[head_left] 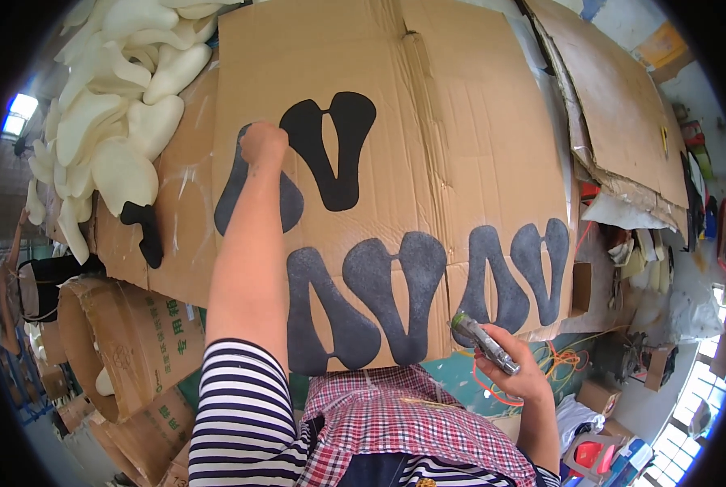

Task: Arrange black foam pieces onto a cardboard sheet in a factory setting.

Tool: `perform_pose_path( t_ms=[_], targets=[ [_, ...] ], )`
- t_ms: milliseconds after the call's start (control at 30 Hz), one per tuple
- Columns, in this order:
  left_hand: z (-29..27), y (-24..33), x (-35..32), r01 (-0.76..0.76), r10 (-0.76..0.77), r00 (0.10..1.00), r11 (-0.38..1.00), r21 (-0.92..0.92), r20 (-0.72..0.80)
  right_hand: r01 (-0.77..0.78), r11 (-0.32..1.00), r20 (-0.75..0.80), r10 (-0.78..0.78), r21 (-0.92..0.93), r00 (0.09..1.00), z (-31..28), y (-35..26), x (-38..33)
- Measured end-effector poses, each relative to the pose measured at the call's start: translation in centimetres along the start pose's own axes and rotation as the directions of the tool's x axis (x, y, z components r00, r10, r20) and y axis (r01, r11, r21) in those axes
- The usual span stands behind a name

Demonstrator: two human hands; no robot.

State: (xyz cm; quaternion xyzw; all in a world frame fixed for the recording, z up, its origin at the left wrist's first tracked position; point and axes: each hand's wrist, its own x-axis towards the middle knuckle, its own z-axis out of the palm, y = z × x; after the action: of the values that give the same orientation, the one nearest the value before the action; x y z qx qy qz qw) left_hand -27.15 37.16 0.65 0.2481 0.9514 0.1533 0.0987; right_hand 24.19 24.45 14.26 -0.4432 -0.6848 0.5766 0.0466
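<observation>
Cardboard sheet (pixel 460 122) spreads under both your hands. Dark foam cutouts (pixel 395 296) lie between them. Your left hand (pixel 263 144), fingers curled, presses one dark piece (pixel 286 207). Your right hand (pixel 515 365) grips a spray tool (pixel 484 342).

A heap of pale foam pieces (pixel 119 97) lies at ten o'clock, with one black piece (pixel 145 231) just below it. Round cardboard drums (pixel 127 341) stand at eight o'clock. Loose cardboard sheets (pixel 614 105) lean at two o'clock, and orange cord (pixel 557 365) trails at four o'clock.
</observation>
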Motion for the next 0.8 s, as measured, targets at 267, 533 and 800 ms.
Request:
perform_pose_path(
  t_ms=[267, 533, 800],
  targets=[
    [1.0, 2.4, 1.4, -0.018, 0.011, 1.000, 0.967, 0.254, 0.026, -0.042, 0.999, -0.005, 0.042, -0.005, 0.999, 0.5, 0.1, 1.1],
    [1.2, 1.5, 3.6, -0.159, 0.127, 0.986, 0.917, 0.365, 0.111, -0.027, 0.999, 0.001, 0.027, -0.021, 1.000, 0.5, -0.4, 1.4],
    [-0.3, -1.1, 1.9, -0.156, 0.162, 0.980, 0.986, 0.054, -0.118, -0.004, 1.000, 0.023, 0.005, -0.027, 1.000, 0.7, -0.4, 0.4]
  ],
)
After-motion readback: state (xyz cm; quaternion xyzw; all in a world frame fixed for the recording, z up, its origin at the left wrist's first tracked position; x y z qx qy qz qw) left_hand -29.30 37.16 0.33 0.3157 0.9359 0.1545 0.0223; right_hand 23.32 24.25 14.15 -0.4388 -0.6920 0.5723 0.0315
